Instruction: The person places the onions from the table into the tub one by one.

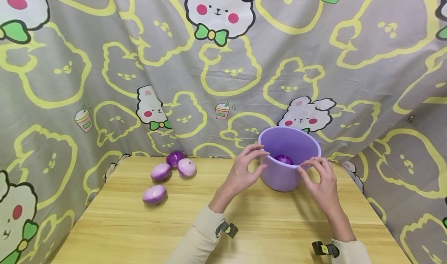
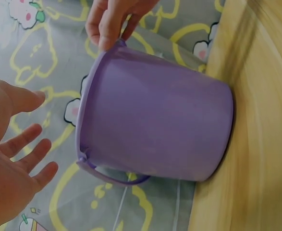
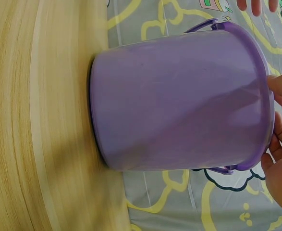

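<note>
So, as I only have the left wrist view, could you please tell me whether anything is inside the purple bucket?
Observer: Yes, the head view shows a purple onion inside the purple bucket.
Operator: Thank you; is anything lying elsewhere on the table?
Observer: Four more onions lie on the table, to the left of the purple bucket.
Operator: Are they all bunched together, please?
Observer: No, the nearest onion lies apart from the other three.

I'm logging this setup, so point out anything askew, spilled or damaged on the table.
Nothing stands out. The purple bucket stands upright on the table, with one purple onion partly visible inside. Four other onions lie toward the left, with no visible damage or spill. The right hand holds the bucket.
</note>
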Available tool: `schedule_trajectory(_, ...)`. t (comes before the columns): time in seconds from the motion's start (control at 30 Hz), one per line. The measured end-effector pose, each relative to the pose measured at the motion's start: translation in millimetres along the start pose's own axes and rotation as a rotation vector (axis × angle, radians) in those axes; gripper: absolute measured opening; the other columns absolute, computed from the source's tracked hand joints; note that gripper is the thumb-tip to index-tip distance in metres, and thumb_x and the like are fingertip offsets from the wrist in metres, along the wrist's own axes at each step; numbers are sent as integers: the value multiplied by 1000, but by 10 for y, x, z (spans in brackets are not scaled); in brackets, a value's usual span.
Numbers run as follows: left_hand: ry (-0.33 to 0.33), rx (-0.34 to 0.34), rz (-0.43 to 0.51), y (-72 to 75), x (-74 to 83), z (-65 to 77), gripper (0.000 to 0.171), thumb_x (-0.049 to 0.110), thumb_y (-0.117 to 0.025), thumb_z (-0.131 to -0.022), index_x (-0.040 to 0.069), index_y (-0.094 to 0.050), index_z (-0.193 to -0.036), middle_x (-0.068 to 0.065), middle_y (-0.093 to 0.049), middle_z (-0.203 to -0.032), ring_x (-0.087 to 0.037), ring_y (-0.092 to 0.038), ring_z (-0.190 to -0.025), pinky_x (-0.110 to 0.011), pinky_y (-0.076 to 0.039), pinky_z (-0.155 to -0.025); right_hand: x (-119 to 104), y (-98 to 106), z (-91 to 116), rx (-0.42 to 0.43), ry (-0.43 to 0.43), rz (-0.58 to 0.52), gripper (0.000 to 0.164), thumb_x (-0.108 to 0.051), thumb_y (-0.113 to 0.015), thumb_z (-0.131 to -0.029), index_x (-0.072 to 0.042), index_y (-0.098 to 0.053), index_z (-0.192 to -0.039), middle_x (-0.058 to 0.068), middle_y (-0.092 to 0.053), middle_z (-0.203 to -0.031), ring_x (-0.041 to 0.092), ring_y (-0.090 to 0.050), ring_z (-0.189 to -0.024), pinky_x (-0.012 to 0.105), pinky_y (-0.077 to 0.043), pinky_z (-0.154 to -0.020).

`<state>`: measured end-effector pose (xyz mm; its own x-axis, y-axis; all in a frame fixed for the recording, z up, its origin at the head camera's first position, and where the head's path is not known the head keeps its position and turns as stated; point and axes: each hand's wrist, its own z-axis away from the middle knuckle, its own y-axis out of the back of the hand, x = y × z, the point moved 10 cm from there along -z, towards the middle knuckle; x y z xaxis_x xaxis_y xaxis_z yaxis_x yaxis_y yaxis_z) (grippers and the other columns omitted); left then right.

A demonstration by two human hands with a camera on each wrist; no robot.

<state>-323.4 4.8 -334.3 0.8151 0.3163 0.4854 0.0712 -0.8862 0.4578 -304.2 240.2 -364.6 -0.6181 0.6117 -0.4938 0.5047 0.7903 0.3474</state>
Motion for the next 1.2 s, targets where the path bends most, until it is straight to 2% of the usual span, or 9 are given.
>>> schedule_trajectory(0.17,10,20,12,80,-46,79,37,0,-79,-86,5,-70,-122,-15,-59,-136,-24,-54,-132,-35,-42,-113,-9,8,8,2,2,3,23,5,-84,-77,-4,-72,-95,14,-60,-105,22,-48,-107,24,-31,-101)
schedule_trajectory(0.53,14,53,9,264,-86,225,35,-1,-78,-87,4,-71,-121,-13,-59,-137,-27,-56,-131,-36,-43,-113,9,-6,6,4,8,-2,22,6,-84,-77,-2,-72,-95,14,-60,-104,20,-48,-106,22,-31,-100)
schedule_trajectory(0.73,34,66,14,325,-145,328,36,1,-78,-88,8,-70,-123,-9,-59,-138,-27,-56,-130,-38,-45,-111,-1,-1,-3,10,11,-4,24,7,-84,-76,-2,-73,-95,14,-60,-104,20,-48,-106,22,-31,-101)
schedule_trajectory(1.0,103,69,7,454,-266,438,35,2,-76,-90,9,-70,-124,-5,-58,-140,-22,-55,-131,-39,-44,-111,-17,-4,-7,10,15,-9,24,8,-84,-76,-2,-73,-95,14,-61,-104,16,-48,-106,21,-31,-101)
schedule_trajectory(1.2,102,94,-7,595,-321,478,35,2,-77,-89,10,-71,-123,-6,-59,-137,-23,-55,-130,-41,-45,-111,29,-12,-1,-2,-5,-3,23,7,-84,-77,-1,-72,-96,14,-60,-106,15,-47,-108,22,-31,-102)
